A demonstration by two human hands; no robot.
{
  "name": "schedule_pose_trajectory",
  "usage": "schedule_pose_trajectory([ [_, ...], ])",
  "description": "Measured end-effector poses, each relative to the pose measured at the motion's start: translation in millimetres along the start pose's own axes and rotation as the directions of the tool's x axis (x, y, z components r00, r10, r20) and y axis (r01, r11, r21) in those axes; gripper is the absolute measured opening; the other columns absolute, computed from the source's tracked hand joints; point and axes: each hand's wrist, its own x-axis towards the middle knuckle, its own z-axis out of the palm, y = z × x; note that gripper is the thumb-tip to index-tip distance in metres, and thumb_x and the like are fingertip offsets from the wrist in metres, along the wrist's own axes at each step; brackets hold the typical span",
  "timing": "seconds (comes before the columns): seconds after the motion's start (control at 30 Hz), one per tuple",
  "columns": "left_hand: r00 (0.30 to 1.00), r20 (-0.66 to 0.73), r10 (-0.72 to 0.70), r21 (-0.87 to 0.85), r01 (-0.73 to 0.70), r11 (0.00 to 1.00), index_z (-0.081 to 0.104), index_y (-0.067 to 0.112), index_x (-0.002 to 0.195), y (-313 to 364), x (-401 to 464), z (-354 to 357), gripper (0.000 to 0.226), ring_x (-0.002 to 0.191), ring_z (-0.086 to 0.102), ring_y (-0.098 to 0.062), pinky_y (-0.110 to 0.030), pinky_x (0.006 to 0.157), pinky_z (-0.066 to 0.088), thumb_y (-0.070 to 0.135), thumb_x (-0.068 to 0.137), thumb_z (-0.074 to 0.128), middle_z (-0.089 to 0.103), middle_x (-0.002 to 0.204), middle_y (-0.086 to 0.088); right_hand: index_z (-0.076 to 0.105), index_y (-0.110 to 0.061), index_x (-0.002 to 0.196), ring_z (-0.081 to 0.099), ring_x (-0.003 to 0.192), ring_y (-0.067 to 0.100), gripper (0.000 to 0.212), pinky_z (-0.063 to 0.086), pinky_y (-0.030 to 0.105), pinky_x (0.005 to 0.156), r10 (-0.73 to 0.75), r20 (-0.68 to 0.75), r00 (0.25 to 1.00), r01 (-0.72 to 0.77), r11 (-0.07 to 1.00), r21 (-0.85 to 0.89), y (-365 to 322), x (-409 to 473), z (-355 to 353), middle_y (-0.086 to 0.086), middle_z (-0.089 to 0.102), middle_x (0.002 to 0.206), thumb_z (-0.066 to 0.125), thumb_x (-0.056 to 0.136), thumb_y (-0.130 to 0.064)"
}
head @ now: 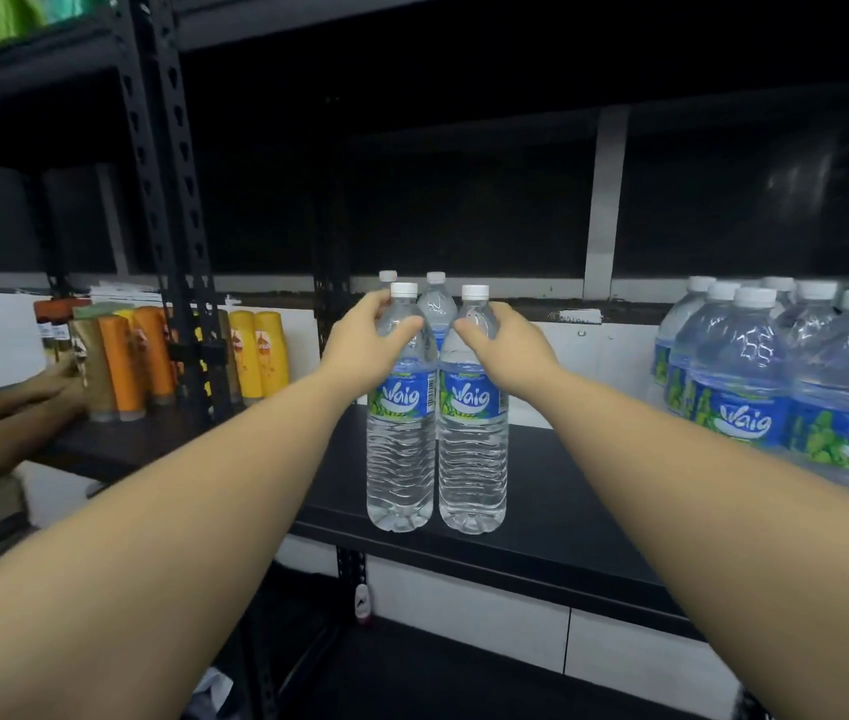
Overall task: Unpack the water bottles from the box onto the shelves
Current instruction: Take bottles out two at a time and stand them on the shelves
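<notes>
On the black shelf: two tall clear plastic water bottles with white caps and blue-green labels stand side by side at the near edge of the black metal shelf board [557, 491], touching or nearly touching, both upright.
Left bottle: the left front bottle [401, 423] is gripped at its shoulder, just under the cap.
Right bottle: the right front bottle [474, 423] is gripped at the same height.
Left hand: the left hand [360, 345] wraps the left bottle's shoulder, thumb across the near face and fingers curled round the far side.
Right hand: the right hand [505, 345] is curled round the right bottle's shoulder, thumb on the near side toward the other bottle.
Bases: both appear to rest on the board, though whether full weight is down cannot be told.
Behind: two more white-capped bottles [435, 304] stand directly behind the front pair.
Far right: a cluster of stockier clear water bottles [755, 376] with the same label stands well apart on the same board.
Left bay: orange and yellow squeeze bottles [152, 356] stand beyond the black perforated upright [178, 252]; another person's hand [58, 381] touches them.
Box: not in view.
Step in hand: likely seating the front pair.
Doing it well: push both bottles back to meet the rear pair, keep them vertical, and release only once the bases sit flat, since they stand close to the near lip.
</notes>
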Motion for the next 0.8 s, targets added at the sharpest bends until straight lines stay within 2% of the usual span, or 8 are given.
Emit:
schedule_pose_trajectory([
  [0.07,0.997,0.028,-0.066,-0.037,0.067,0.997,0.041,0.032,0.157,-7,-12,8,0.079,0.139,0.054,-0.022,-0.046,0.116,0.045,0.069,0.09,0.064,0.055,0.155,0.001,0.045,-0.017,0.154,0.053,0.137,0.031,0.062,0.038,0.031,0.092,0.013,-0.005,1.0,-0.013,0.999,0.052,5,-3,2,0.008,0.056,0.152,0.058,0.104,-0.05],
  [0.2,0.982,0.101,-0.162,-0.269,0.183,0.945,0.035,0.044,0.151,-32,-36,21,0.095,0.125,0.065,-0.017,-0.051,0.111,0.05,0.091,0.073,0.061,0.064,0.14,0.009,0.03,-0.028,0.162,0.06,0.131,0.029,0.09,0.05,0.034,0.099,0.039,0.047,0.998,-0.044,0.993,0.106,19,-17,8,0.003,0.058,0.149,0.072,0.089,-0.06],
  [0.27,0.978,0.12,-0.171,-0.275,0.198,0.941,0.033,0.037,0.15,-37,-48,26,0.088,0.12,0.067,-0.015,-0.043,0.107,0.052,0.079,0.081,0.067,0.065,0.134,0.01,0.023,-0.03,0.16,0.066,0.118,0.025,0.099,0.055,0.033,0.089,0.056,0.079,0.995,-0.066,0.989,0.132,30,-31,17,0.0,0.065,0.138,0.08,0.083,-0.056],
  [0.33,0.979,0.126,-0.163,-0.223,0.188,0.957,0.032,0.034,0.145,-45,-65,32,0.072,0.117,0.065,-0.011,-0.034,0.096,0.05,0.056,0.091,0.074,0.064,0.125,0.018,0.026,-0.027,0.155,0.067,0.103,0.02,0.092,0.049,0.025,0.076,0.074,0.101,0.992,-0.088,0.986,0.142,44,-48,28,-0.006,0.067,0.12,0.083,0.085,-0.047],
  [0.4,0.971,0.162,-0.178,-0.179,0.206,0.962,0.028,0.035,0.142,-62,-84,38,0.076,0.115,0.064,-0.005,-0.033,0.097,0.048,0.047,0.088,0.081,0.061,0.121,0.026,0.034,-0.023,0.15,0.067,0.108,0.018,0.086,0.048,0.026,0.081,0.101,0.103,0.989,-0.118,0.978,0.171,61,-65,41,-0.011,0.064,0.115,0.085,0.084,-0.046],
  [0.5,0.944,0.239,-0.228,-0.088,0.255,0.963,0.024,0.033,0.137,-90,-102,45,0.094,0.114,0.065,-0.005,-0.038,0.103,0.051,0.049,0.074,0.091,0.062,0.122,0.023,0.04,-0.022,0.146,0.064,0.108,0.013,0.084,0.046,0.026,0.09,0.138,0.14,0.981,-0.161,0.972,0.169,86,-85,59,-0.015,0.063,0.116,0.087,0.08,-0.045],
  [0.7,0.948,0.201,-0.246,-0.087,0.268,0.96,0.042,0.036,0.13,-110,-100,49,0.081,0.114,0.065,-0.002,-0.036,0.1,0.053,0.049,0.07,0.094,0.064,0.124,0.015,0.043,-0.029,0.134,0.061,0.091,-0.009,0.084,0.045,0.009,0.068,0.19,0.16,0.969,-0.218,0.959,0.181,106,-95,85,-0.02,0.067,0.108,0.095,0.068,-0.038],
  [0.8,0.961,0.122,-0.249,-0.092,0.261,0.961,0.048,0.045,0.13,-124,-94,52,0.079,0.119,0.062,-0.004,-0.038,0.103,0.053,0.059,0.066,0.092,0.061,0.128,0.014,0.044,-0.03,0.129,0.062,0.092,-0.009,0.082,0.046,0.011,0.067,0.191,0.156,0.969,-0.219,0.958,0.186,105,-85,97,-0.018,0.068,0.108,0.096,0.066,-0.037],
])
